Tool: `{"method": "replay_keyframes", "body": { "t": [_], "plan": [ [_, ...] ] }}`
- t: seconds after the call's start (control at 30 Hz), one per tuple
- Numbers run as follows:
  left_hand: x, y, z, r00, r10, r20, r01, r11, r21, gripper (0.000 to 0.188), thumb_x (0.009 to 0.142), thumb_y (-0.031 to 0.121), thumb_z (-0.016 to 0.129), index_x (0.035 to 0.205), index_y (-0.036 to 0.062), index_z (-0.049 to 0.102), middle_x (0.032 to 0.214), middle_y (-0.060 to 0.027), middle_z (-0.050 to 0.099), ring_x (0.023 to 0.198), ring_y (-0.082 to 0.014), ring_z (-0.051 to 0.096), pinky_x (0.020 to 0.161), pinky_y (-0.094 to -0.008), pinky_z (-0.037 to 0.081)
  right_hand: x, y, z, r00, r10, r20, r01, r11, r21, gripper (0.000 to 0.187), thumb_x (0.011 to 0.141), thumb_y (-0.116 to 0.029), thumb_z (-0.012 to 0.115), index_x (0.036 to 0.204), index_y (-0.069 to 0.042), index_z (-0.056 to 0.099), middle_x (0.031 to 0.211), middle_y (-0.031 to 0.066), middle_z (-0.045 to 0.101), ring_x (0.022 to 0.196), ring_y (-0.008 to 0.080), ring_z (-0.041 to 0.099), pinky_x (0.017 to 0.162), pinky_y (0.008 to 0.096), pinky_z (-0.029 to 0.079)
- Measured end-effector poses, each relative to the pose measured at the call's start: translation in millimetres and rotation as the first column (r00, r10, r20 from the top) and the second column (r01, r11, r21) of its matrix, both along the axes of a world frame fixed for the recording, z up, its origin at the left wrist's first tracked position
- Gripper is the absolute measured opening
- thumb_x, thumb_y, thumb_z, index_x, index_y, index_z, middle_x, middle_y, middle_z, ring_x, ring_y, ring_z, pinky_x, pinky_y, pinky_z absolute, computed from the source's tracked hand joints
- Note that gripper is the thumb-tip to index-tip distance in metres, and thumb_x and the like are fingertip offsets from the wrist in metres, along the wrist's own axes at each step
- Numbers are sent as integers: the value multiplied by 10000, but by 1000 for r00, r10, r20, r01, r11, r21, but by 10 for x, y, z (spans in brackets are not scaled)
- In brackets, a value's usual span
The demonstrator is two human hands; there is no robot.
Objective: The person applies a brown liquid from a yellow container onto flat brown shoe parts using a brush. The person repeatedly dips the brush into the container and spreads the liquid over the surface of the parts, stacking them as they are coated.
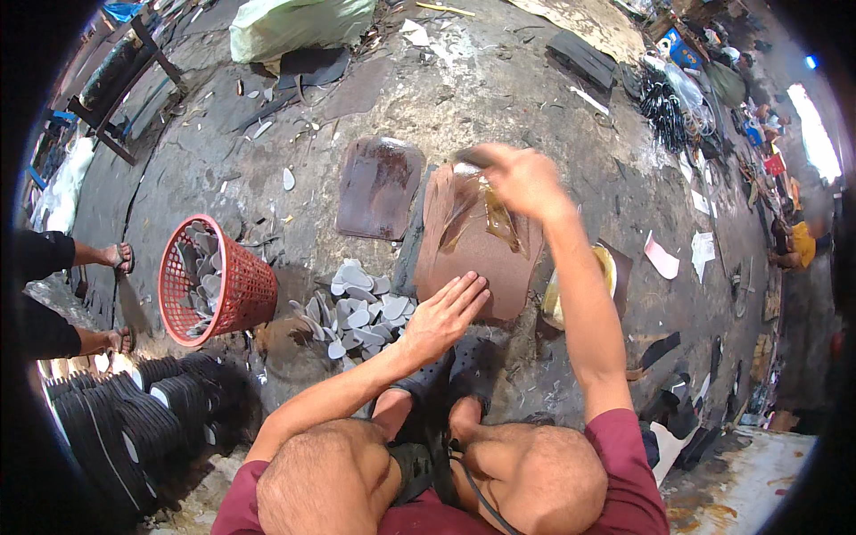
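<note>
My left hand [450,308] lies flat with fingers stretched out on the near part of a brown sheet [490,285], which rests on the ground before my feet. Over the sheet's far edge, my right hand [528,183] is closed round a dark, flat spreader [480,157], partly smeared by motion. Wet amber glue [501,227] streaks the sheet's far half. Left of it lies a stack of dark brown sheets [379,192], shiny on top. A yellowish glue-smeared container [551,299] is partly hidden behind my right forearm.
A heap of grey sole-shaped pieces [361,312] lies near my left forearm. Beyond it, a red basket [245,290] holds more. Stacked dark soles [107,428] stand at the near left. Another person's feet [120,259] are at the left. Scraps litter the ground.
</note>
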State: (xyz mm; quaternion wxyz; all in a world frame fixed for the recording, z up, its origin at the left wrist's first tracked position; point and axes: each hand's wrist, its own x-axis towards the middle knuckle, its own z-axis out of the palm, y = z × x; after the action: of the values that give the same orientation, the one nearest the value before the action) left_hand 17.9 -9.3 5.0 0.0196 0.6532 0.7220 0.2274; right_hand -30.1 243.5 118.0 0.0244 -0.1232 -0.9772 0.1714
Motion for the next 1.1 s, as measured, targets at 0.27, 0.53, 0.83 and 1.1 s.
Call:
{"method": "replay_keyframes", "body": {
  "t": [0.27,0.53,0.83,1.1],
  "plan": [
    [136,-43,-248,995,87,-39,-89,995,-50,748,760,55,632,1485,7,455,1451,-163,525,1398,-349,469,1169,-456,389,341,-1134,-35,734,525,430,-552,831,-71,446,811,-199,677,1229,-344,728,1168,80,747,1076,331,712,902,468,560],
    [-26,274,6,996,50,-79,-44,996,75,672,784,55,595,1444,-16,491,1460,-207,525,1422,-395,441,1197,-492,359,433,-110,-349,997,53,-53,-44,985,166,364,876,-224,635,1229,-261,714,993,114,765,828,323,748,718,463,597],
    [784,-45,-214,608,-213,765,471,872,-131,441,1002,253,516,1374,19,556,1374,-233,573,1370,-400,455,1195,-524,287,1288,-1386,-502,950,301,-85,-299,954,36,432,827,-54,667,1239,-183,692,1085,85,748,934,288,734,779,419,598],
    [282,509,212,995,38,96,-33,998,-53,583,821,90,622,1397,18,556,1452,-215,556,689,-271,725,532,-389,580,1034,30,510,906,-81,-416,-144,864,-483,333,826,57,705,1141,-45,738,1139,133,758,1018,231,730,885,305,553]
  ]
}}
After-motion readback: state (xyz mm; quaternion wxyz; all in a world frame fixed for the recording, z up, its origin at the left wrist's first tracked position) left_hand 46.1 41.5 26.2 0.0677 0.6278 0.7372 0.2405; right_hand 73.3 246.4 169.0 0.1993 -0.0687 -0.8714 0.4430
